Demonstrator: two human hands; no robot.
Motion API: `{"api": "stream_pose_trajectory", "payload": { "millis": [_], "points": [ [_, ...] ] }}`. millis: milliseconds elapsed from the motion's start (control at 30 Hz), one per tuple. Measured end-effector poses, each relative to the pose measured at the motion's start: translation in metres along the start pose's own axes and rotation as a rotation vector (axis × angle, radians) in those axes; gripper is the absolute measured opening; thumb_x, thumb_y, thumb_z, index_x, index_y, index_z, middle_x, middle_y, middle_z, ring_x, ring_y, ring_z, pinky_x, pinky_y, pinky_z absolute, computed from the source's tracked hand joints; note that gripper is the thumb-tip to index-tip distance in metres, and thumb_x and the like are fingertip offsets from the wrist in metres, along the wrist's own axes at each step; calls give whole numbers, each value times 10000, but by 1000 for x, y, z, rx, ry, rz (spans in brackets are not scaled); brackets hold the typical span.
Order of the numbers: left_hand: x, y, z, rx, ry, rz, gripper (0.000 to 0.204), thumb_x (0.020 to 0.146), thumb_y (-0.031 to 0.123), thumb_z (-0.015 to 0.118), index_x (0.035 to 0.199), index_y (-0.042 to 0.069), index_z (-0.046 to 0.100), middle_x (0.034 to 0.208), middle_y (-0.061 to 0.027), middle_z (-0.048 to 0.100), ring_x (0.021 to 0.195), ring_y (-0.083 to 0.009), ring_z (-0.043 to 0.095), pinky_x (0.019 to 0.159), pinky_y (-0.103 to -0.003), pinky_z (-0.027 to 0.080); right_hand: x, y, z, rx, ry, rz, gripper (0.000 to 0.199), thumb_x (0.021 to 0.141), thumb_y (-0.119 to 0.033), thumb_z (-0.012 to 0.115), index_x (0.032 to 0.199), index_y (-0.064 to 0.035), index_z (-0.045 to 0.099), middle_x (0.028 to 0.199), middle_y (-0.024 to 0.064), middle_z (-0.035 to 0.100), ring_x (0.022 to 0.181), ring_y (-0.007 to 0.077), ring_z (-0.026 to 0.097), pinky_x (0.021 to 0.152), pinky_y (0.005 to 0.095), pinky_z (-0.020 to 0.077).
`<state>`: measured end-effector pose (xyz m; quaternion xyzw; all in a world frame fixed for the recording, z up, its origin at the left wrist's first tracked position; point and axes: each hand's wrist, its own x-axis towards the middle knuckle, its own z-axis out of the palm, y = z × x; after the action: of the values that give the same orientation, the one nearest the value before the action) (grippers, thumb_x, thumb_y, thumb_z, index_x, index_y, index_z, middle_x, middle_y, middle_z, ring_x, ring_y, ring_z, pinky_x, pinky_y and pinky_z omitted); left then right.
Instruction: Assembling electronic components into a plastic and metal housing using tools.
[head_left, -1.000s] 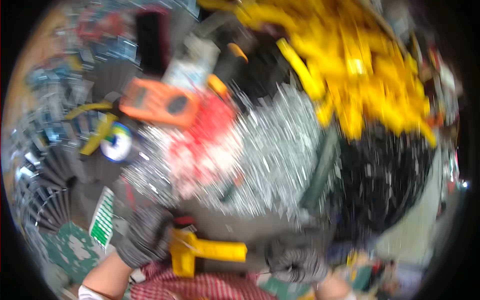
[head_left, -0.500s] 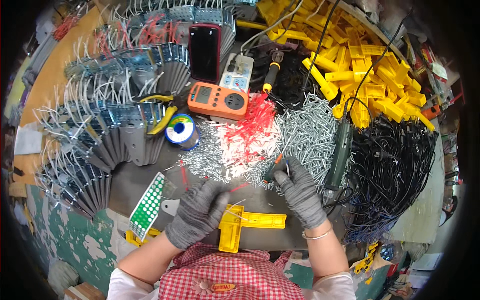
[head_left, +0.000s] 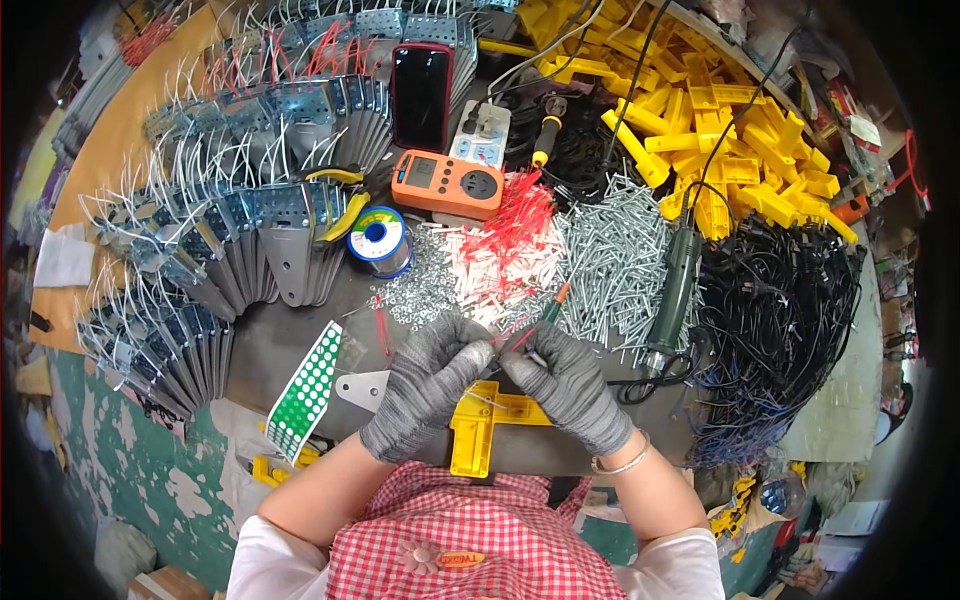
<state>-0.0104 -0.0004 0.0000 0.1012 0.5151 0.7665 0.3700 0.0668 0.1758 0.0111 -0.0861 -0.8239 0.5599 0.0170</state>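
Note:
My left hand (head_left: 425, 375) and my right hand (head_left: 565, 380), both in grey knit gloves, meet above the near middle of the bench. Fingertips of each are pinched together, and thin red strands (head_left: 522, 338) show between them. What else the right fingers enclose is hidden. Just below lies a yellow plastic housing (head_left: 472, 440) with a side arm, partly covered by the hands; a thin white wire (head_left: 485, 400) crosses it. A flat grey metal tab (head_left: 362, 389) with holes touches the left glove's side. Behind the right fingers is a green-handled tool (head_left: 553, 307) with an orange end.
Beyond are piles of screws (head_left: 615, 265), red and pale small pieces (head_left: 510, 240) and tiny metal parts (head_left: 420, 285). A solder spool (head_left: 380, 243), orange meter (head_left: 445, 184), phone (head_left: 421, 95), green corded tool (head_left: 672, 295), black cables (head_left: 780, 330), yellow housings (head_left: 740, 130) and bracket stacks (head_left: 290, 240) surround them.
My hands have come together from apart, the right moving left and the left moving right. Red strands now show between their fingertips. The whole view has shifted slightly.

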Motion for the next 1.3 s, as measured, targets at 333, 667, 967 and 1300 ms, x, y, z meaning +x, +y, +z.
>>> {"api": "stream_pose_trajectory", "payload": {
  "millis": [333, 667, 967, 1300],
  "points": [
    [-37, -48, -41, 515, 1, 527, 353, 948, 405, 556, 836, 72, 523, 1018, -125, 628, 973, -243, 570, 876, -395, 449, -5, 25, -1, -618, -228, -243, 203, 902, -278, 641, 979, -96, 689, 913, 123, 672, 799, 339, 660, 711, 448, 540],
    [-30, -45, -46, 886, -114, 733, 249, 933, 315, 547, 942, 74, 607, 1226, -222, 615, 1094, -351, 544, 998, -498, 366, -35, 16, -9, -720, -621, -510, 227, 878, -278, 637, 990, -92, 705, 846, 84, 672, 736, 285, 682, 637, 407, 566],
    [-36, -38, -53, -137, -185, 52, 245, 947, 335, 609, 988, 94, 598, 1189, -115, 644, 1090, -173, 569, 945, -357, 453, -12, 12, 21, -740, -117, -311, 261, 883, -348, 672, 966, -101, 687, 768, 104, 645, 715, 285, 666, 639, 421, 539],
    [-24, -38, -57, 111, -79, 176, 302, 925, 278, 601, 1085, 22, 593, 1111, -59, 606, 1015, -113, 498, 964, -304, 405, -17, 12, 25, -1004, -177, -342, 255, 889, -328, 647, 926, -77, 676, 741, 82, 620, 687, 262, 656, 564, 397, 533]
  ]
}}
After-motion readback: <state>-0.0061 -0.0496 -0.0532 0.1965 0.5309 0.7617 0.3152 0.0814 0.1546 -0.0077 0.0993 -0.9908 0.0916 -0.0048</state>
